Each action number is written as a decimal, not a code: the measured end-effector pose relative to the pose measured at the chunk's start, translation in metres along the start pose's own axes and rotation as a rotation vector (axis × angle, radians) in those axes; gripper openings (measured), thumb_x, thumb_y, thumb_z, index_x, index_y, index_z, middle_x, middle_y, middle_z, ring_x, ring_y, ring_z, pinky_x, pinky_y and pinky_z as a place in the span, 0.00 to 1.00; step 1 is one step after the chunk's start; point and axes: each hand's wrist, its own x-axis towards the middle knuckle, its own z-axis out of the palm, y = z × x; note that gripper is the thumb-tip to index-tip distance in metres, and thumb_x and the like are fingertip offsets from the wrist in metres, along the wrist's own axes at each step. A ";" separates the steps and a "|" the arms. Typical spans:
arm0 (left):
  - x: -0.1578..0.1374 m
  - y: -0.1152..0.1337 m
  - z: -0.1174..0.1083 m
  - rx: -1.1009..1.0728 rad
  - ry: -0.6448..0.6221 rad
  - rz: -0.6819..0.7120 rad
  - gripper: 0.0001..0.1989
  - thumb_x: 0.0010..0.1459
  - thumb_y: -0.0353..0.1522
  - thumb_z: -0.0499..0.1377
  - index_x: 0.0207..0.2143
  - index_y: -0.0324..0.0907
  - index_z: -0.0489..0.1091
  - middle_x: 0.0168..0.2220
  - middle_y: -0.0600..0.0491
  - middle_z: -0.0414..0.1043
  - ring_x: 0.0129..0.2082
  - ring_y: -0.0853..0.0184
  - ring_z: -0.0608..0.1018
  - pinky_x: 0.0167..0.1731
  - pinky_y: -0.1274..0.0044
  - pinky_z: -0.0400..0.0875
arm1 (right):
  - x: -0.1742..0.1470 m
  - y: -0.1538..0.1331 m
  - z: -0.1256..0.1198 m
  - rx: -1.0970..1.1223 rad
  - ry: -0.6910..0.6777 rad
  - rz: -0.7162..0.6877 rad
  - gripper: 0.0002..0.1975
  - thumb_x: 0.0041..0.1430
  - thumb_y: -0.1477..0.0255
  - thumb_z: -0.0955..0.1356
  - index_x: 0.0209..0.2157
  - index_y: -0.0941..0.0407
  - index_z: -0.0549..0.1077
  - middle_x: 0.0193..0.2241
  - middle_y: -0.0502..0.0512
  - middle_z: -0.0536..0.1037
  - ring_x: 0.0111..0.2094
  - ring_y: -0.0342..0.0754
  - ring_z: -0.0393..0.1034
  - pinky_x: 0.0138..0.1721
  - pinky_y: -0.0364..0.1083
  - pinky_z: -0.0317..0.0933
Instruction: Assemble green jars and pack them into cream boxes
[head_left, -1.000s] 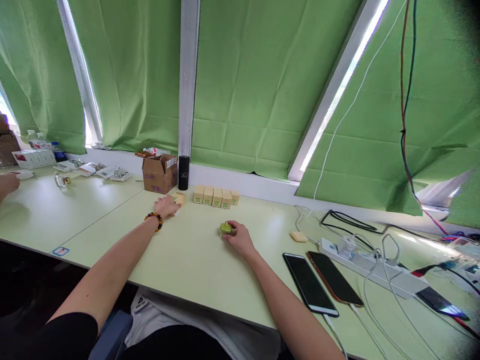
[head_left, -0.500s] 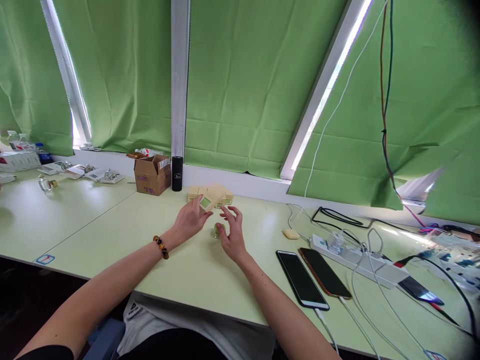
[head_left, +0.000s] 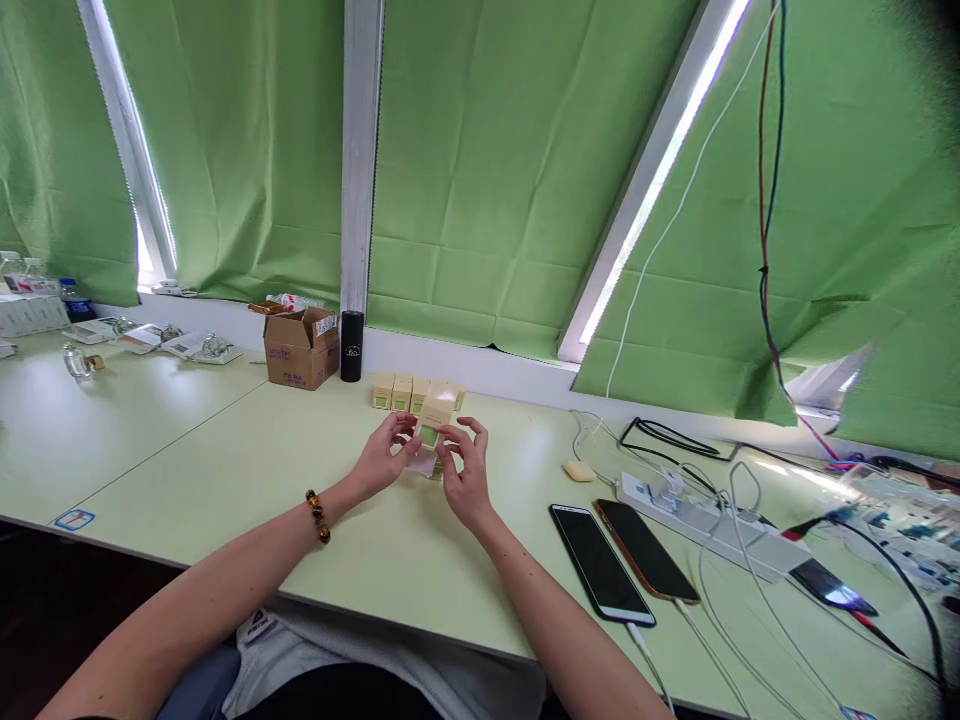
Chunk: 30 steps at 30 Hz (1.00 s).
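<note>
A small cream carton with a green window stands tilted between my hands, its long flap pointing up. My left hand grips its left side with thumb and fingers. My right hand pinches its right edge, the other fingers raised and curled. A pale flap sticks out at the carton's lower end. Something small and greenish shows by my right thumb, mostly hidden. Just behind stands a row of similar small cartons, partly covered by the one I hold.
A brown cardboard box and a black cylinder stand at the back. On the right lie two phones, a power strip and tangled cables. A glass bottle lies at the left, near several packets.
My right hand has gone from a small greenish jar on the table to the carton's right edge. The carton has turned upright and come lower, between both hands. The view has shifted slightly.
</note>
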 end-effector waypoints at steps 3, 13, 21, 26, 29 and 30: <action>0.000 -0.005 0.001 -0.026 -0.027 0.028 0.24 0.62 0.39 0.64 0.58 0.45 0.62 0.52 0.43 0.75 0.51 0.59 0.78 0.47 0.67 0.75 | -0.002 0.005 0.002 0.004 0.017 -0.066 0.13 0.68 0.68 0.66 0.53 0.47 0.66 0.58 0.61 0.59 0.60 0.57 0.64 0.51 0.58 0.73; -0.008 -0.004 -0.016 0.611 0.075 0.671 0.14 0.62 0.26 0.58 0.47 0.51 0.72 0.58 0.47 0.73 0.60 0.54 0.72 0.64 0.48 0.62 | 0.000 0.011 -0.006 -0.123 0.078 -0.224 0.33 0.55 0.72 0.72 0.60 0.46 0.57 0.61 0.61 0.61 0.66 0.61 0.59 0.64 0.67 0.59; -0.011 0.001 -0.014 0.529 0.044 0.745 0.17 0.60 0.27 0.61 0.50 0.52 0.70 0.56 0.47 0.73 0.58 0.54 0.73 0.65 0.50 0.60 | 0.000 0.012 -0.008 -0.196 0.074 -0.226 0.26 0.61 0.72 0.67 0.59 0.46 0.58 0.61 0.62 0.63 0.65 0.59 0.60 0.64 0.68 0.60; -0.008 -0.001 -0.005 0.203 0.067 0.316 0.33 0.60 0.37 0.65 0.65 0.45 0.59 0.54 0.41 0.73 0.51 0.55 0.76 0.50 0.60 0.73 | 0.001 0.008 -0.007 -0.126 0.044 -0.247 0.30 0.60 0.74 0.68 0.61 0.47 0.56 0.61 0.62 0.61 0.66 0.60 0.58 0.65 0.67 0.60; -0.004 -0.002 -0.002 -0.037 0.087 0.132 0.39 0.59 0.41 0.67 0.67 0.47 0.53 0.54 0.42 0.71 0.43 0.62 0.78 0.41 0.69 0.75 | 0.000 0.008 -0.006 -0.076 0.001 -0.210 0.31 0.61 0.73 0.69 0.62 0.47 0.56 0.63 0.63 0.57 0.65 0.60 0.60 0.64 0.66 0.62; -0.003 -0.002 -0.002 -0.105 0.088 0.084 0.40 0.58 0.42 0.67 0.67 0.49 0.51 0.56 0.42 0.69 0.40 0.64 0.78 0.40 0.70 0.75 | 0.000 0.008 -0.005 -0.058 -0.021 -0.193 0.31 0.61 0.73 0.69 0.63 0.47 0.56 0.64 0.63 0.56 0.64 0.60 0.62 0.64 0.66 0.63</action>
